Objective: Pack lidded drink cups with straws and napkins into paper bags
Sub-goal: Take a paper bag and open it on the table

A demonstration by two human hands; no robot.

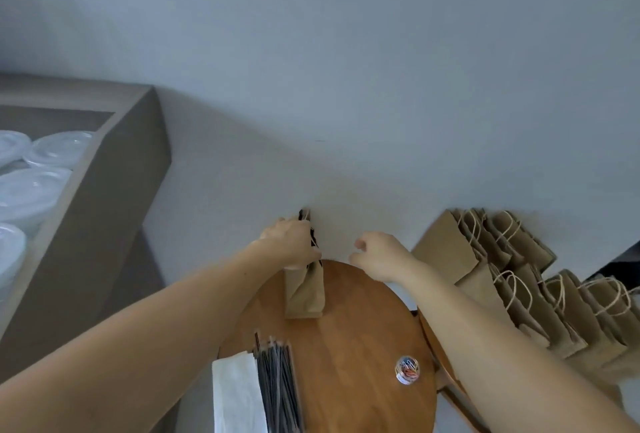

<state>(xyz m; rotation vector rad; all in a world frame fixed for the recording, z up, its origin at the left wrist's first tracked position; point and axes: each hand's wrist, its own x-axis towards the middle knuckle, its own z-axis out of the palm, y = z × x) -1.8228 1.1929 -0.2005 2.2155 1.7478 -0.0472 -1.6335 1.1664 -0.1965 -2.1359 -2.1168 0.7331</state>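
One paper bag (pixel 304 294) in left hand (pixel 289 242)

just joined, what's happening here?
A person is packing at a round table. The left hand grips the top of a paper bag standing on it. The right hand hovers beside it, holding nothing. Straws and napkins lie at the near edge. Spare bags are piled at right, and lidded cups sit in a box at left.
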